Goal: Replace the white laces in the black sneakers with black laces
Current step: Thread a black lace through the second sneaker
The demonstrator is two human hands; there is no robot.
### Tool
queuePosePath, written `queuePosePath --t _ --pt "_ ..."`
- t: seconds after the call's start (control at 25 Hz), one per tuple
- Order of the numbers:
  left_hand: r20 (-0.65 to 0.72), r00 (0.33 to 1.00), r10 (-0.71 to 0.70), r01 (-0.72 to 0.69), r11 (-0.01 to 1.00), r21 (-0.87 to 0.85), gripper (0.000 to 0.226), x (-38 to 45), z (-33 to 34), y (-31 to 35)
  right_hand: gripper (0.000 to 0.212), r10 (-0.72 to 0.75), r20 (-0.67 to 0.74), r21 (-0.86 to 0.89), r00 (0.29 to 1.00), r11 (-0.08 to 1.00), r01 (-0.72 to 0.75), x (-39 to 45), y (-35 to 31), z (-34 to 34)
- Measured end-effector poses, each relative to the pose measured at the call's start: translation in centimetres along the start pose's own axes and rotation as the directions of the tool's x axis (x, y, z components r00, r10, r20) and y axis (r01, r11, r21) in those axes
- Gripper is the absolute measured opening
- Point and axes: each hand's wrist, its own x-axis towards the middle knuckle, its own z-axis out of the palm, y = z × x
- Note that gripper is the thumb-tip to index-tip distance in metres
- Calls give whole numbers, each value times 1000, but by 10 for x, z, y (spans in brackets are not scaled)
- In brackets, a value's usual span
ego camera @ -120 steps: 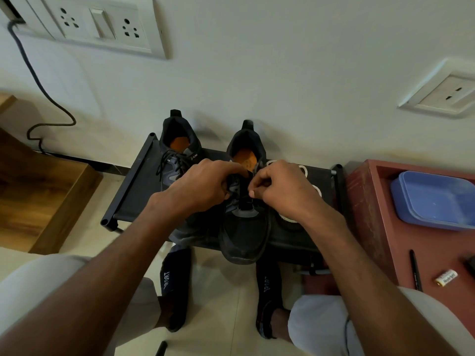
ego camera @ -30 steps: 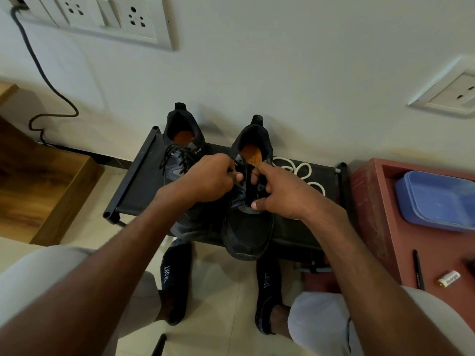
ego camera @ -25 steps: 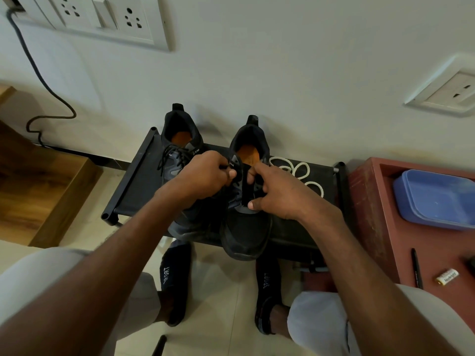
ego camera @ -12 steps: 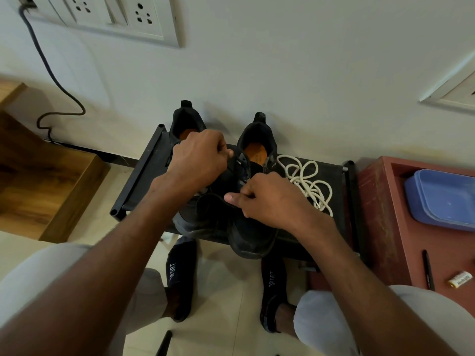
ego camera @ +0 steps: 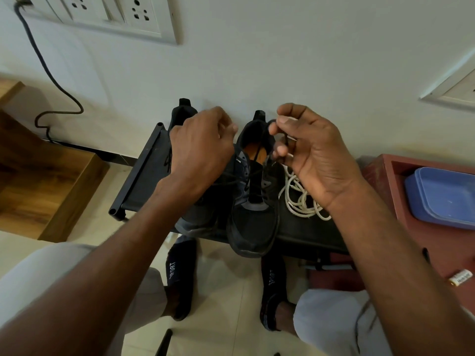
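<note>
1. While a dark cable [ego camera: 59,88] is trailing down the pale wall from the socket panel [ego camera: 123,16], a wooden step [ego camera: 48,181] is sitting at far left beside the low black rack [ego camera: 144,173].
2. The left hand [ego camera: 203,152] is hovering over the left sneaker [ego camera: 198,217], fingers curled; what they are closing on cannot be told.
3. The right sneaker [ego camera: 253,222], matte black mesh with an orange insole, is standing on the rack, toe overhanging the front edge, the black lace [ego camera: 253,173] crossing its eyelets.
4. The right hand [ego camera: 311,155] is pinching one black lace end between thumb and fingertips above the collar.
5. The white laces [ego camera: 300,201], round cord, are lying in a loose heap on the rack just beside the right sneaker.
6. The lace is looking light, limp and likely slippery; holding near its stiff tip should be giving the best control.
7. A blue plastic tub [ego camera: 442,196] is resting on the red table [ego camera: 380,170].
</note>
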Motion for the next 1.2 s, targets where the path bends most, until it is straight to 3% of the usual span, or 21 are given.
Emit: queuePosePath --t 0.04,0.12,0.2,0.28,0.36,0.4,0.44,0.48,0.52,0.56,0.6,0.68,0.76,0.8,0.88,1.0,1.08,1.16,1.2 --pt "9 1000 -24 26 976 -217 24 -2 -2 8 10 -16 20 3 1000 1000 16 -1 -3 -2" --pt "191 980 -61 161 805 -571 34 -7 -8 26 11 -18 54 -49 998 999 20 -2 -6 -4" --pt "380 925 -14 294 658 -693 47 -9 -11 35 11 -22 47 -123 999 992 28 -1 -5 -6" --pt "449 893 12 337 643 -688 49 -10 -8 33 10 -50 -5 -121 999 991 49 1 -2 -10" --pt "447 892 -62 349 723 -596 42 -6 -6 21 9 -100 -85 25 991 994 103 3 -4 -18" --pt "445 888 -113 335 823 -459 39 -3 -6 14 9 -124 -131 120 984 983 140 4 -7 -24" --pt "449 880 -155 279 933 -226 37 -1 -4 6 10 -144 -180 182 973 967 177 6 -9 -30" --pt "445 875 -191 182 981 63 36 -1 -3 -1 10 -158 -223 192 962 960 202 6 -11 -35" --pt "429 882 -194 73 957 281 34 -2 2 -6 11 -168 -256 150 952 966 211 8 -12 -39" --pt "402 900 -167 7 929 370 30 -4 4 -6 12 -173 -268 69 948 978 198 8 -12 -40" --pt "364 924 -115 -11 945 327 24 -6 5 -4 14 -176 -251 -38 952 984 172 8 -10 -38" --pt "253 967 -29 48 997 -68 17 -6 0 7 17 -146 -149 -240 978 965 107 6 -5 -28" --pt "322 946 -21 202 817 -540 31 -5 -8 20 20 -80 -71 -317 994 947 54 5 0 -19" --pt "396 918 17 258 732 -630 40 -4 -10 24 22 -56 -67 -326 996 945 31 4 1 -17" --pt "476 875 95 280 702 -655 45 -6 -11 27 26 -30 -103 -344 994 939 -7 4 2 -18" --pt "520 854 -6 309 809 -499 36 -3 -11 14 24 -24 -204 -361 979 931 -53 6 3 -25" --pt "505 856 -105 214 963 -162 36 0 -12 5 11 -20 -313 -409 950 905 -116 8 7 -31" --pt "461 876 -139 94 988 119 31 -1 -9 -2 8 20 -325 -514 946 836 -194 7 12 -31" --pt "431 895 -111 54 989 141 26 -2 -6 -1 14 59 -281 -562 958 799 -215 7 14 -30"
